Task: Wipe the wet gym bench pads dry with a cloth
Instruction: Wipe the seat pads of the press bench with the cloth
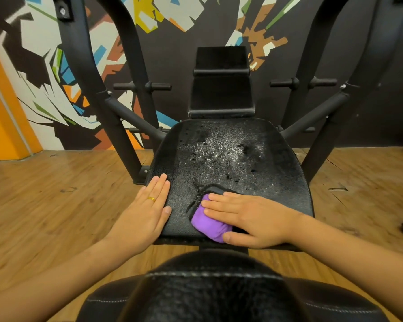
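- Orange wall panel (0,126) at far left; next to it a dark wall painted with a jagged multicoloured mural (33,54).
- Brown wood-plank floor (56,205) under everything.
- Black steel machine frame (86,66) rises in curved uprights on either side of the seat.
- Left hand (147,210) lies flat on the left edge of the wide black textured seat pad (230,154), fingers straight and together. Grip open, holding nothing. Thin gold ring (151,198) on one finger.
- Bunched purple cloth (207,226) sits on the near front part of the seat pad, between the two hands, touching the pad.
- Seat pad surface: droplets and a pale wet sheen over the centre and back; a darker patch just around the cloth.
- Narrow black upright back pad (221,94) stands behind the seat, against the wall.
- Rounded black stitched pad (219,293) fills the near bottom edge of view.
- Right hand (249,219) presses down on the cloth, fingers straight across its top, thumb along its near edge. Grip not closed round it.
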`<state>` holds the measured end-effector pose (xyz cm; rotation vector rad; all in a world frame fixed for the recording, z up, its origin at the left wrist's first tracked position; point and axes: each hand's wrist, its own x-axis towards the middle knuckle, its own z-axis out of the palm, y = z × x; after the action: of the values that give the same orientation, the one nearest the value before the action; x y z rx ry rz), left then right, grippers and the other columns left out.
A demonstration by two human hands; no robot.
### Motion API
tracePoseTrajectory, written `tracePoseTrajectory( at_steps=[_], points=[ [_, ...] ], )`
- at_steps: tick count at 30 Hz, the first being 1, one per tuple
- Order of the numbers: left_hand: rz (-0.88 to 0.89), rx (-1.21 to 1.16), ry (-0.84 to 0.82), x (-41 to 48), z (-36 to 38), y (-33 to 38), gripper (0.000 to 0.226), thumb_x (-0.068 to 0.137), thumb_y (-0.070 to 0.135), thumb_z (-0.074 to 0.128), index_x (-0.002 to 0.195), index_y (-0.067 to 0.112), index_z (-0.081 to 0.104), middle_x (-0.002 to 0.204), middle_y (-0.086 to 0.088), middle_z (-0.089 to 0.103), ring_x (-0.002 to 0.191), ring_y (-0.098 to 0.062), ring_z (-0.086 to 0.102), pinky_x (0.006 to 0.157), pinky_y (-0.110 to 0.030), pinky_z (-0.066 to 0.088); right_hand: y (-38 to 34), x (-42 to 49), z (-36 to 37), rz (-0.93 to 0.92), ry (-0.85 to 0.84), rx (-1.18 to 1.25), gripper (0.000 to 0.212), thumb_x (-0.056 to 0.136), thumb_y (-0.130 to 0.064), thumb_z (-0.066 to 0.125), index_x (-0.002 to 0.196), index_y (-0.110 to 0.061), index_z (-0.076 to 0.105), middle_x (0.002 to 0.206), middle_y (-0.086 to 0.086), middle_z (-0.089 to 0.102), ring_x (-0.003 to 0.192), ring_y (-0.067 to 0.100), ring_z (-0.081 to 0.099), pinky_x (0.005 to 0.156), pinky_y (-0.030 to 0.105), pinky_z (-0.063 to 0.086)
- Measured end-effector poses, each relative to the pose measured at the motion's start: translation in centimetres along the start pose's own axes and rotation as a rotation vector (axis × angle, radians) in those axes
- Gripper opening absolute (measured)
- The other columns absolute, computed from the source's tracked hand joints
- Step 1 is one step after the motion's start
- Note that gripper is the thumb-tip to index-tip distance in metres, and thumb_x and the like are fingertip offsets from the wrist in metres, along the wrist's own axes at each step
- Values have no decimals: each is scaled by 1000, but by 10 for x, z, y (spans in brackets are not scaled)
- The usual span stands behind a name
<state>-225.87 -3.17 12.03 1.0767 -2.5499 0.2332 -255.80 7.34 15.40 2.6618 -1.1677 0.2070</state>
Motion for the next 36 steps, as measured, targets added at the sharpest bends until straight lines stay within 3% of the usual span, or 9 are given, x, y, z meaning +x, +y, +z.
tracePoseTrajectory(
  at_steps=[8, 15, 18, 23, 26, 28, 32, 36],
  points=[
    [12, -27, -19, 1, -3, 0, 73, 98, 60, -2, 160, 21, -1, 166, 7, -14, 150, -2, -22, 121, -24, -14, 24, -91, -28, 121, 23, 38, 62, 103, -46, 55, 156, -19, 37, 164, -6, 29, 154, 8, 18, 123, 37, 23],
    [-46, -2, -26, 29, -12, 21, 86, 90, 58, -3, 161, 12, 4, 169, -4, -5, 155, -15, -8, 120, -30, -11, 13, -61, -16, 109, -19, -31, 71, 101, -57, 46, 159, -19, 30, 167, -4, 19, 155, 6, 5, 127, 37, 14],
    [-105, 44, -28, 33, -10, 31, 88, 87, 57, -9, 161, 11, 0, 169, -5, -8, 156, -18, -9, 121, -32, -11, 14, -52, -15, 99, 4, 26, 66, 102, -51, 50, 157, -18, 36, 165, -4, 28, 155, 5, 10, 126, 38, 18],
    [-125, 27, -5, 34, -10, 33, 86, 91, 57, -3, 161, 9, 5, 169, -8, -4, 156, -19, -6, 121, -35, -7, 23, -88, -28, 138, -3, 55, 59, 103, -45, 53, 154, -17, 41, 162, -5, 35, 154, 7, 18, 124, 42, 26],
    [-161, 22, 4, 47, -11, 35, 77, 99, 53, 7, 161, 7, 6, 169, -11, -2, 156, -23, -4, 124, -41, -2, 18, -100, -30, 168, 14, -25, 56, 105, -46, 48, 152, -16, 45, 161, -3, 36, 153, 8, 21, 121, 43, 31],
    [-162, 40, 26, 52, -11, 36, 80, 97, 54, 2, 161, 6, 10, 169, -13, 3, 156, -24, 1, 125, -43, 2, 11, -93, -26, 157, 73, -139, 51, 105, -43, 45, 147, -16, 53, 159, -1, 40, 152, 12, 26, 119, 45, 34],
    [-142, 66, 73, 51, -7, 36, 79, 98, 51, 4, 159, 4, 20, 167, -15, 15, 155, -27, 12, 124, -45, 9, 6, -72, -11, 234, 17, -217, 58, 106, -49, 38, 157, -22, 35, 167, -2, 21, 157, 14, 6, 126, 43, 13],
    [-137, 95, 106, 49, -2, 35, 74, 100, 47, 12, 156, 1, 29, 164, -18, 24, 153, -30, 20, 123, -48, 16, 2, -78, 0, 343, 22, -256, 71, 102, -61, 35, 160, -20, 28, 168, -2, 18, 157, 16, 3, 126, 42, 10]
  ],
)
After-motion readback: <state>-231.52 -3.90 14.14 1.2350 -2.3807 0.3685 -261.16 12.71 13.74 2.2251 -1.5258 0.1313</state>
